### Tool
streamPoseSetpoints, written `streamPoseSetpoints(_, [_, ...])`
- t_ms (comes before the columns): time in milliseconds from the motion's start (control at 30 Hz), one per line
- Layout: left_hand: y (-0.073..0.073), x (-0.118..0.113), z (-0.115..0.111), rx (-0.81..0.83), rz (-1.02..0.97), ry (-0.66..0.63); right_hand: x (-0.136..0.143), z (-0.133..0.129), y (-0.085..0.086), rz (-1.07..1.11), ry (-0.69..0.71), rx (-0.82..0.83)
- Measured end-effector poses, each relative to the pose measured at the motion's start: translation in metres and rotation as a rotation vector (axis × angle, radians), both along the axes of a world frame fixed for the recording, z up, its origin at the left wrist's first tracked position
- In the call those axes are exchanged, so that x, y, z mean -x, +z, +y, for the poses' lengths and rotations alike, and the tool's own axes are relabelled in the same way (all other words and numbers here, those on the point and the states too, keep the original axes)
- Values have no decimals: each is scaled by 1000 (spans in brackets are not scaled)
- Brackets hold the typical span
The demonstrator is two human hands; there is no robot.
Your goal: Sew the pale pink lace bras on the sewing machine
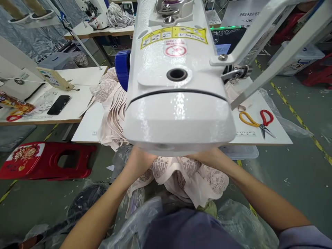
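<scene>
Where it spills below the sewing machine (pixel 178 86), pale pink lace fabric (pixel 192 176), bunched, patterned

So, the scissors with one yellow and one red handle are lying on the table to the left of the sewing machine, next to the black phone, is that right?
Not quite: the scissors lie on the table to the right of the sewing machine, as the head view shows. The black phone is on the left, well apart from them.
</scene>
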State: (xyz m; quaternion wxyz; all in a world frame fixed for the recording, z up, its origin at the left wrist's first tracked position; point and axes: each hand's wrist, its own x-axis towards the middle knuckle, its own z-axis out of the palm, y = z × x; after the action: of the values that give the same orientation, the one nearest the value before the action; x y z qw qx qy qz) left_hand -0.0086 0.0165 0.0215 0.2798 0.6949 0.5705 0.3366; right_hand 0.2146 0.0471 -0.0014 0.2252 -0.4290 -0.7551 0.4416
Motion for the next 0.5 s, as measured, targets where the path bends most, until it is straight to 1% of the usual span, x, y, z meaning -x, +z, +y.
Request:
streamPoseSetpoints(100, [-5, 3, 2, -10, 49, -6, 0, 6, -6, 36, -3, 51])
streamPoseSetpoints(233, [-17, 11, 1, -64, 162, 7, -2, 9, -12, 47, -2, 71])
streamPoseSetpoints(300, [-23, 16, 1, -99, 202, 20, -5, 6, -20, 52, -55, 87])
streamPoseSetpoints(333, [-25, 19, 1, -112, 216, 28, -6, 3, -26, 69, -105, 109])
streamPoseSetpoints(400, [-27, 23, 0, -127, 240, 39, -8, -7, -42, 162, -208, 214])
streamPoseSetpoints(433, [-28, 25, 0, -131, 252, 42, -9, -12, -52, 245, -231, 308])
streamPoseSetpoints(467, [-28, 26, 0, -136, 263, 45, -10, -18, -63, 347, -231, 425])
streamPoseSetpoints(500, [-28, 27, 0, -139, 273, 45, -12, -23, -73, 457, -201, 558])
